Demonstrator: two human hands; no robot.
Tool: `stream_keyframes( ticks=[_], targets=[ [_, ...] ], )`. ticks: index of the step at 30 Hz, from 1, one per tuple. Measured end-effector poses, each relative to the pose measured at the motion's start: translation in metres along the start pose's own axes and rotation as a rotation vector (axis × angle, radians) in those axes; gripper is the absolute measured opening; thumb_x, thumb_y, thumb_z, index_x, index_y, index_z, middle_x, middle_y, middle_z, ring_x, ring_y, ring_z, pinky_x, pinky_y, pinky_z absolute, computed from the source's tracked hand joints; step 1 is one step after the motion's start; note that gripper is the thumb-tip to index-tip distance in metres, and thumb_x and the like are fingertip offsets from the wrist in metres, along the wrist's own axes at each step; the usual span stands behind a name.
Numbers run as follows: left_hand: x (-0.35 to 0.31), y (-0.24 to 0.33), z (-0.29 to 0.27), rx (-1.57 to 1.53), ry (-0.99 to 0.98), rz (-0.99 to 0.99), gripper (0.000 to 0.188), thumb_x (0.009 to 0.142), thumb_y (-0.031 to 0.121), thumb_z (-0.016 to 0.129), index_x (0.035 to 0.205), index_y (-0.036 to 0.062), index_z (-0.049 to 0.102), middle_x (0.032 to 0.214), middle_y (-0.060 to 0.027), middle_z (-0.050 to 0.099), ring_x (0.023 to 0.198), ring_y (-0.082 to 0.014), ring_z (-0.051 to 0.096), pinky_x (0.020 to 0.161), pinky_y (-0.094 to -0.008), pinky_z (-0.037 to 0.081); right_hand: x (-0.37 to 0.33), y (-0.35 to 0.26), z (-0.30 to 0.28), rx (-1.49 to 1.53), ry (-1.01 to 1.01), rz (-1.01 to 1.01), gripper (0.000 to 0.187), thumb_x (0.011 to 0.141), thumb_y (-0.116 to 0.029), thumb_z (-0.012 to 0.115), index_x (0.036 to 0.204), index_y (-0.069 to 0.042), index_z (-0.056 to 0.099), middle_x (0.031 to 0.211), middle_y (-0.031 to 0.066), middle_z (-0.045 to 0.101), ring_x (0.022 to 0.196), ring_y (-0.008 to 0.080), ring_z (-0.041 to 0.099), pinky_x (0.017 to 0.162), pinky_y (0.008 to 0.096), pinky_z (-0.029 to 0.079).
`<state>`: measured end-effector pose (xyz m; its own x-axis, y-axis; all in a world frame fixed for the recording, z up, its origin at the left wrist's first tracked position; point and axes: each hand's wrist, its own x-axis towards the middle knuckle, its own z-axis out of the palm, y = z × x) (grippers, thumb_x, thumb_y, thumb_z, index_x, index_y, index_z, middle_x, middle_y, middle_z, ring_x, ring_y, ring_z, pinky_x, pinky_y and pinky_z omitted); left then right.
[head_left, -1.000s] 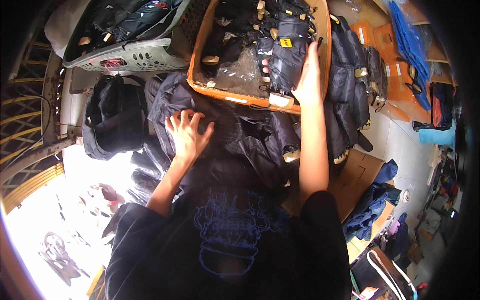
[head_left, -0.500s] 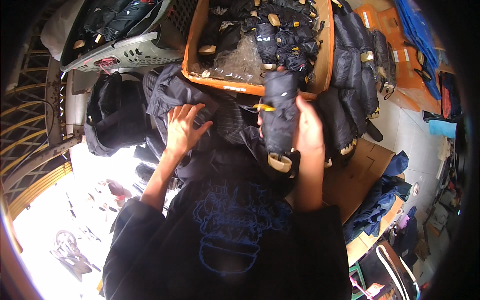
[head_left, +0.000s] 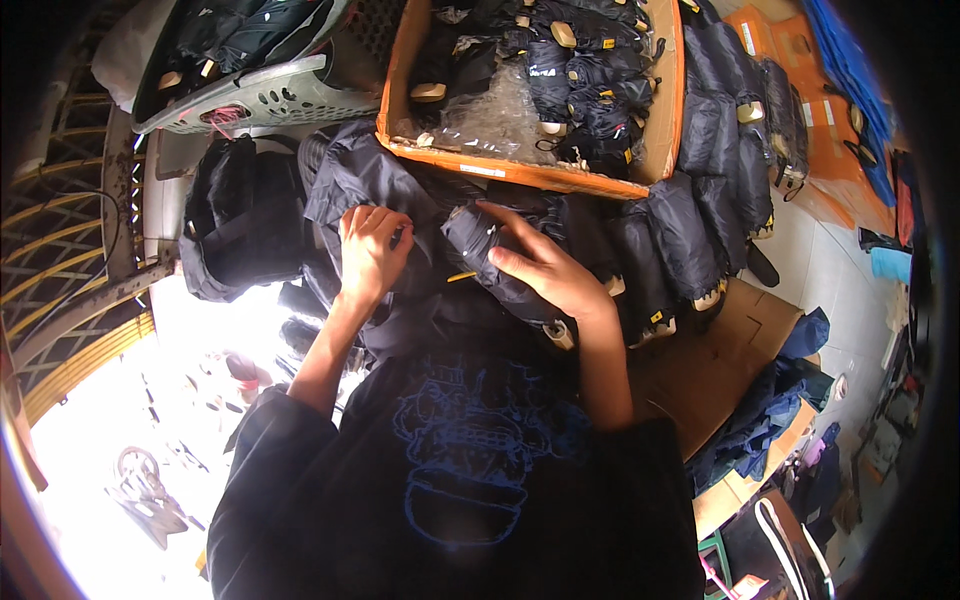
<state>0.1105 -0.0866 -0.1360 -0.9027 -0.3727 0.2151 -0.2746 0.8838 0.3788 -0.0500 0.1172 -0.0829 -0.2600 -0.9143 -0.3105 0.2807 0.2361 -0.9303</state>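
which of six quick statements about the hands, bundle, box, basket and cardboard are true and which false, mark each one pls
1. The right hand holds a folded black bundle. True.
2. The held bundle's handle is bright red. False: the handle is pale.
3. The left hand is over dark fabric. True.
4. The perforated basket is left of the orange-edged box. True.
5. The box is empty. False: black bundles lie inside.
6. Brown cardboard lies on the person's left. False: the cardboard is on the right.
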Motion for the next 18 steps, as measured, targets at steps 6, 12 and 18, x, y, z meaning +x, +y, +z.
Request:
stream_keyframes(
  ticks=[6, 12, 18],
  targets=[
    [0.007, 0.010, -0.020, -0.156, 0.036, -0.016, 0.014, 0.078, 0.000, 0.065, 0.091, 0.0037, 0.061, 0.087, -0.0088, 0.063, 0.085, -0.0283, 0.057, 0.082, -0.0394, 0.042, 0.010, -0.005, 0.010, -0.103, -0.176, 0.009, 0.062, 0.089, -0.037, 0.064, 0.137, -0.001, 0.045, 0.121, 0.0108, 0.059, 0.109, 0.0174, 0.054, 0.098, 0.0315, 0.040],
    [0.014, 0.027, -0.049, -0.418, -0.041, -0.142, 0.010, 0.081, 0.000, 0.064, 0.090, 0.0005, 0.060, 0.085, -0.0114, 0.063, 0.079, -0.0268, 0.059, 0.074, -0.0364, 0.046, 0.023, 0.005, 0.020, -0.160, -0.045, -0.115, 0.061, 0.085, -0.038, 0.068, 0.132, -0.003, 0.051, 0.127, 0.0149, 0.053, 0.116, 0.0248, 0.051, 0.099, 0.0350, 0.039],
    [0.017, 0.034, -0.064, -0.584, -0.054, -0.340, 0.009, 0.087, 0.003, 0.061, 0.094, -0.0016, 0.061, 0.081, -0.0115, 0.066, 0.073, -0.0179, 0.063, 0.071, -0.0300, 0.049, 0.017, 0.000, 0.013, -0.383, -0.018, -0.237, 0.059, 0.081, -0.032, 0.072, 0.127, 0.001, 0.055, 0.138, 0.0145, 0.045, 0.130, 0.0302, 0.042, 0.105, 0.0381, 0.035]
  ],
)
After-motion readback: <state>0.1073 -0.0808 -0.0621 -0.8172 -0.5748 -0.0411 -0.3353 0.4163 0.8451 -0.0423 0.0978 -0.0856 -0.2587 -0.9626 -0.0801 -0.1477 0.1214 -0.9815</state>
